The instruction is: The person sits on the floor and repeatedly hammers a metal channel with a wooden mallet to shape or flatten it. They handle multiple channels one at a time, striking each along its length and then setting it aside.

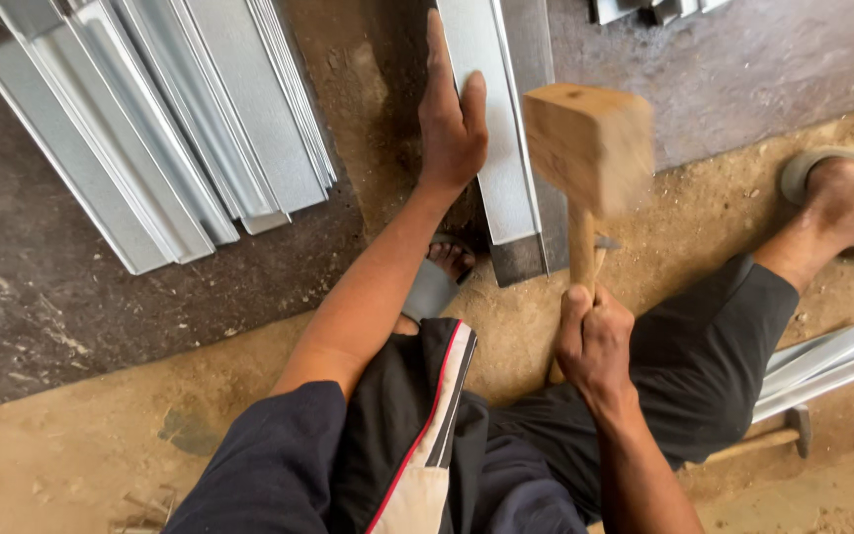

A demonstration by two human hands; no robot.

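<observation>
Several folded metal sheets lie stacked on the dirt floor, well apart from a long sheet-metal strip pinned flat under the open left hand. The right hand grips a raised wooden mallet; a stray blow could catch those nearby fingers. Sharp edges flank the foot; open ground lies left.

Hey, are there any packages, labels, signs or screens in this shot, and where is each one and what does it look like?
None: no package, label, sign or screen shows in the head view.
What is there: the left hand lies flat on a folded grey metal strip on the ground.
The right hand grips a wooden mallet raised over that strip.
A stack of similar grey metal strips lies at upper left.
</observation>
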